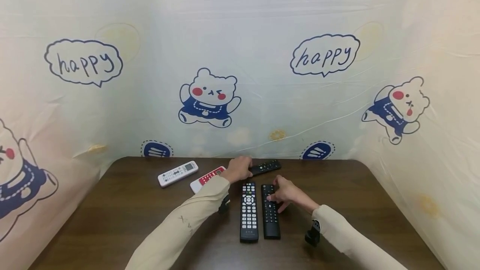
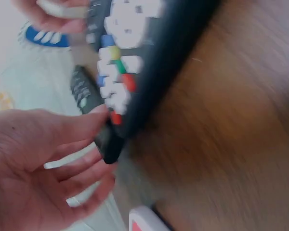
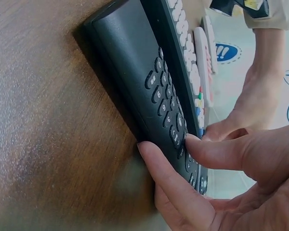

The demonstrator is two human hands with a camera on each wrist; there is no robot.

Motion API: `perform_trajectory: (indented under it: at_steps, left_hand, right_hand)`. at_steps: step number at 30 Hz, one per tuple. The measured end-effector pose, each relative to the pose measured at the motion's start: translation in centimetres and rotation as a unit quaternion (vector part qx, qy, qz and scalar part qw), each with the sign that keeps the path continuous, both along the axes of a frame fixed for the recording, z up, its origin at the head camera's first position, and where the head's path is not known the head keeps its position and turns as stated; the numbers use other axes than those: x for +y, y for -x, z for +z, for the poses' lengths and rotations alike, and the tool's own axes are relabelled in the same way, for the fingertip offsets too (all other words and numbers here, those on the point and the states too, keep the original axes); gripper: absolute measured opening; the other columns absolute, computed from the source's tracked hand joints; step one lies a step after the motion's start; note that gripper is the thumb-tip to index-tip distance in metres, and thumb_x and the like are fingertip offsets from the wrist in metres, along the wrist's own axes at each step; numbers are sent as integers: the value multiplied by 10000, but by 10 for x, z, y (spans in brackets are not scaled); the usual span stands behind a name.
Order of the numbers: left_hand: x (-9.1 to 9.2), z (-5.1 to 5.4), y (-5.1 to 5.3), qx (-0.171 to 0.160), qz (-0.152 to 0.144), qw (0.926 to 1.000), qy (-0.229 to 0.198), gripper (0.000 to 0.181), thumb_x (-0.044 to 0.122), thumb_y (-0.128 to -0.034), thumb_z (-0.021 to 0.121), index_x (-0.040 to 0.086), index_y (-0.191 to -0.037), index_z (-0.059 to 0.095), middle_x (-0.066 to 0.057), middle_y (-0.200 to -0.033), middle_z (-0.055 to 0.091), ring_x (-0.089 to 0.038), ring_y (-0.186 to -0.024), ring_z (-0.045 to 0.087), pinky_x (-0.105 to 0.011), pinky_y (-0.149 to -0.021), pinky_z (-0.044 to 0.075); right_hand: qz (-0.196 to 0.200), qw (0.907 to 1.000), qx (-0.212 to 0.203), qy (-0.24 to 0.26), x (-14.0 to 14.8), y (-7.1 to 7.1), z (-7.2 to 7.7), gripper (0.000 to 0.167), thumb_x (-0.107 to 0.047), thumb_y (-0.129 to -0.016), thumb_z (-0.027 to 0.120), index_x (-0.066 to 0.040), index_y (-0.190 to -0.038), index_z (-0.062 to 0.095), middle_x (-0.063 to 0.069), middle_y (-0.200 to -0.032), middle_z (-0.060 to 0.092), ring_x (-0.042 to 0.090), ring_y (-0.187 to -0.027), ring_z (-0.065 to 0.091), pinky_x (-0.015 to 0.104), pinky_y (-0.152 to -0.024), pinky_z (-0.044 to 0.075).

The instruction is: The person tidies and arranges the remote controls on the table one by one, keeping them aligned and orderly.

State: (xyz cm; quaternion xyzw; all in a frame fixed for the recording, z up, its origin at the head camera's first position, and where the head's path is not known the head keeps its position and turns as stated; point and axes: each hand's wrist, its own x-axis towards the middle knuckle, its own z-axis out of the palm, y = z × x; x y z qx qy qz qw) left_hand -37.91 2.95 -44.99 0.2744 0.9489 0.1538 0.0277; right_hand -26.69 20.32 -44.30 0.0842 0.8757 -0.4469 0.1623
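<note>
My left hand (image 1: 239, 169) (image 2: 43, 159) pinches the near left end of a small black remote (image 1: 267, 167) (image 2: 83, 89) at the table's back, thumb on one side and fingers on the other. My right hand (image 1: 288, 193) (image 3: 231, 178) grips the upper part of a long black remote (image 1: 271, 216) (image 3: 130, 57), its thumb on the button face and a finger along the side edge. Just left of that remote, and parallel to it, lies a black remote with white buttons (image 1: 249, 216) (image 2: 130, 24).
A red and white remote (image 1: 206, 179) lies partly behind the left sleeve, and a white remote (image 1: 178, 173) lies farther left. Behind the brown table (image 1: 112, 220) hangs a printed cloth (image 1: 262, 74), which also rises at both sides.
</note>
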Motion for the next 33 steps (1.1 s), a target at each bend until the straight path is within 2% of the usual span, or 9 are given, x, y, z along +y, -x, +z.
perform_trajectory:
  at_steps: [5, 8, 13, 17, 21, 24, 27, 29, 33]
  left_hand:
    - [-7, 6, 2, -862, 285, 9955, 267, 457, 150, -836, 881, 58, -1247, 703, -97, -1188, 709, -240, -1020, 645, -487, -969, 530]
    - [-10, 8, 1, -1111, 469, 9917, 452, 456, 178, -857, 865, 70, -1269, 704, -94, -1210, 708, -246, -1032, 640, -499, -995, 504]
    - [-9, 10, 0, -914, 444, 9939, 438, 400, 227, -905, 828, 54, -1244, 704, -96, -1203, 715, -252, -1059, 658, -468, -994, 524]
    - [-8, 12, 2, -899, 161, 9954, 283, 442, 150, -910, 816, 27, -1310, 672, -142, -1285, 690, -282, -1149, 656, -454, -1016, 545]
    - [-12, 15, 4, -701, 188, 9960, 517, 448, 87, -909, 804, 51, -1337, 678, -125, -1338, 680, -280, -1188, 653, -437, -1025, 549]
    - [-15, 20, 7, -440, 288, 9950, 850, 371, 94, -928, 782, 70, -1292, 713, -95, -1307, 705, -262, -1147, 673, -429, -998, 564]
    - [-17, 25, 9, -504, 267, 9947, 856, 322, 105, -931, 778, 59, -1246, 729, -93, -1250, 722, -255, -1091, 681, -425, -973, 572]
    - [-18, 27, 10, -586, 219, 9955, 710, 298, 108, -919, 792, 60, -1208, 738, -80, -1198, 726, -232, -1038, 673, -408, -946, 575]
    - [-27, 30, 10, -781, 266, 9965, 120, 161, 102, -891, 816, 46, -1021, 740, -66, -964, 705, -185, -809, 602, -336, -747, 534]
  right_hand:
    - [35, 9999, -108, 12, -1, 0, -3, 519, 17, -926, 754, 25, -1342, 444, 242, -1019, 575, 351, -893, 681, 390, -631, 650]
    - [69, 9997, -223, 23, -2, 1, -4, 525, 18, -929, 750, 22, -1354, 442, 247, -1038, 579, 348, -903, 684, 380, -631, 649]
    - [112, 9997, -213, 53, -2, 2, -2, 501, 3, -943, 740, 20, -1341, 436, 246, -1044, 580, 348, -904, 682, 382, -636, 650]
    - [107, 9998, -137, 49, -3, 3, -1, 503, 1, -935, 750, 22, -1329, 439, 252, -1040, 581, 357, -906, 688, 396, -644, 652]
    - [76, 9998, -162, 51, -6, 3, -2, 528, 4, -917, 764, 17, -1344, 453, 259, -1057, 586, 366, -920, 693, 398, -637, 651]
    - [88, 9999, -142, 41, -7, 3, -2, 534, 3, -914, 767, 19, -1349, 458, 265, -1061, 588, 370, -923, 692, 396, -638, 651]
    - [66, 10000, -11, 36, -5, 2, -3, 536, 16, -915, 763, 31, -1354, 457, 262, -1039, 585, 363, -902, 686, 399, -636, 651]
    - [-3, 9999, 140, 32, -3, 0, -4, 533, 32, -916, 758, 42, -1357, 459, 247, -1012, 588, 346, -874, 680, 407, -626, 650]
    - [-63, 9991, 412, 70, 1, -4, -7, 534, 58, -915, 748, 69, -1361, 455, 217, -955, 599, 318, -825, 673, 418, -608, 646]
